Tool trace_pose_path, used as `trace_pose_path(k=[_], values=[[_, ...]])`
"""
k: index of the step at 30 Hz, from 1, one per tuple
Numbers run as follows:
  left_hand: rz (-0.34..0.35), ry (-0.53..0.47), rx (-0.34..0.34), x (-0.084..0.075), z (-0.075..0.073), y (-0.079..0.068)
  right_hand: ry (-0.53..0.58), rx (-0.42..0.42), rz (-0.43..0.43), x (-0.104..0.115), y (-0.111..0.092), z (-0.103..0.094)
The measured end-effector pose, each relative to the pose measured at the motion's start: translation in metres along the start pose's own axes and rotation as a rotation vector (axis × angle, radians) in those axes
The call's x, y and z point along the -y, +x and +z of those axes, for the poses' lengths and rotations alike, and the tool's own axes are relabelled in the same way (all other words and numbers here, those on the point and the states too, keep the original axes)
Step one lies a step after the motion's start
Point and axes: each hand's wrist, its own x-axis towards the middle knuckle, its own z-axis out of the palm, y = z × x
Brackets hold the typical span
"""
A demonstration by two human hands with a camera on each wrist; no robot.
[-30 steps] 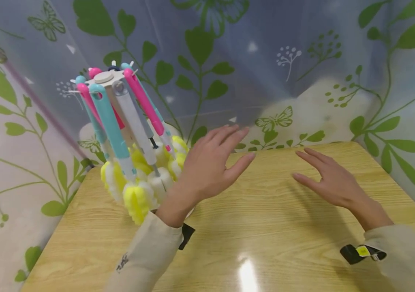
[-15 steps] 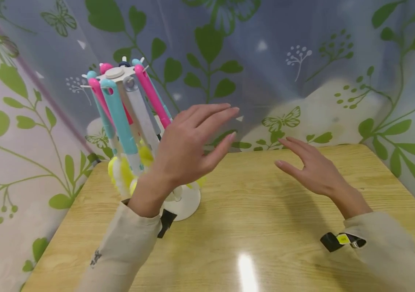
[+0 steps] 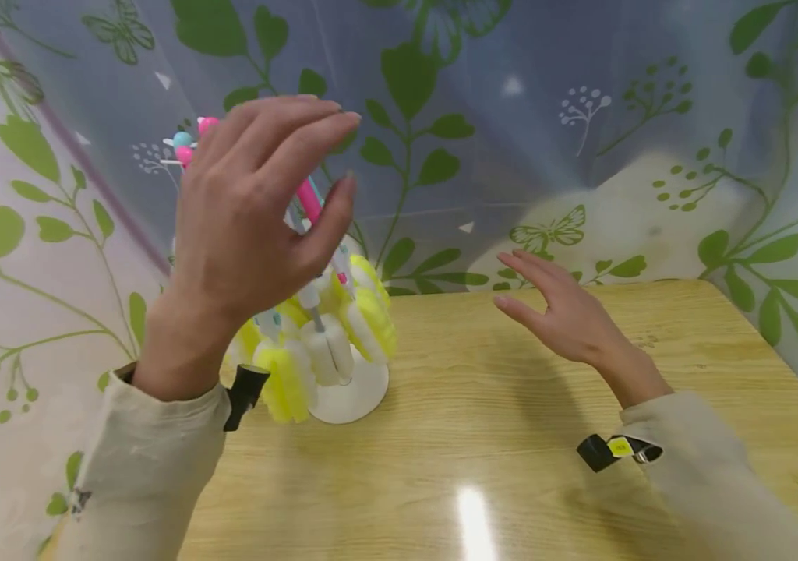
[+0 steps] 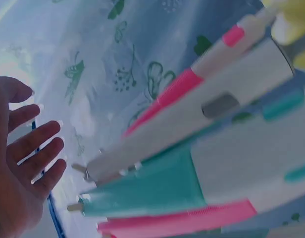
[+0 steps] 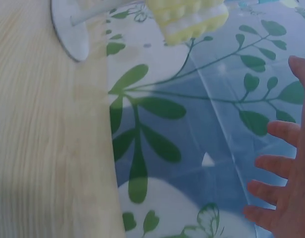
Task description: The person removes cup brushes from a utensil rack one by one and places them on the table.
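My left hand [image 3: 252,202] is raised at the upper part of a white rotating stand, overlapping it in the head view and hiding most of the hanging handles. In the left wrist view the fingers of my left hand [image 4: 31,158] are loosely spread, holding nothing. Beside them hang sponge bottle brushes: a teal handle [image 4: 147,183], a grey-white handle [image 4: 192,114] and a pink handle [image 4: 177,89]. Their yellow and white sponge heads [image 3: 283,382] hang low, above the stand's round white base [image 3: 364,397]. Over the table's right side, my right hand [image 3: 567,308] hovers with extended fingers and nothing in it.
A light wood table [image 3: 441,436] carries the stand at its left rear. Behind it hangs a blue and white curtain [image 3: 483,156] printed with green leaves and butterflies. Black camera straps [image 3: 245,393] circle both cuffs.
My left hand has risen and moved left, from beside the brushes to the top of the stand. The right hand has drifted left. The view has shifted slightly.
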Motion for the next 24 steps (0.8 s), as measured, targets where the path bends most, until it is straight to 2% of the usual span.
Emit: trace_pose_path(k=[4, 7, 15, 19, 24], values=[[-0.118, 0.040, -0.089, 0.011, -0.004, -0.003, 0.038, -0.005, -0.035, 0.011, 0.008, 0.004], [-0.194, 0.074, -0.106, 0.019, -0.009, -0.006, 0.067, -0.003, -0.071, 0.022, 0.014, 0.009], [-0.321, 0.156, 0.020, 0.039, -0.019, -0.017, 0.073, -0.011, -0.105, 0.044, 0.025, 0.020], [-0.312, 0.181, 0.067, 0.046, -0.019, -0.025, 0.084, -0.008, -0.117, 0.049, 0.027, 0.025], [-0.371, 0.148, 0.086, 0.049, -0.014, -0.032, 0.088, 0.003, -0.116, 0.053, 0.028, 0.031]])
